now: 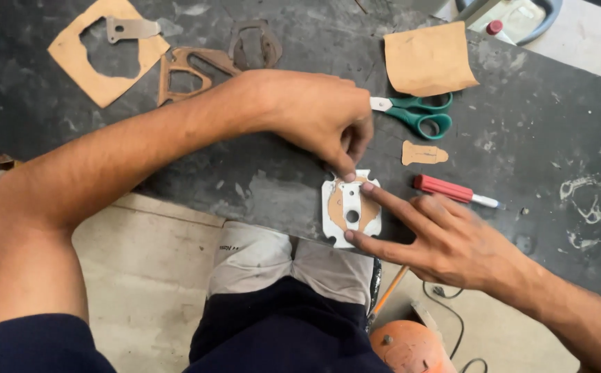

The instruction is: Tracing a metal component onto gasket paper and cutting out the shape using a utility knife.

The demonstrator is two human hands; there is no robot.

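Dark, scuffed worktop (259, 186) over pale concrete floor, viewed from above. Near the worktop's front edge, white metal plate (351, 207) with brown paper gasket (345, 205) laid on it. Left hand (314, 114) pinching down at the plate's top edge, fingertips closed on the gasket rim. Right hand (452, 242) spread flat, two fingers pressing plate and gasket. Apparently mid-fitting: gasket cut and seated, trimming perhaps left. Beyond the plate: green scissors (418, 114), red screwdriver (452, 190), small paper offcut (423, 153), cut-out sheet (103, 52).
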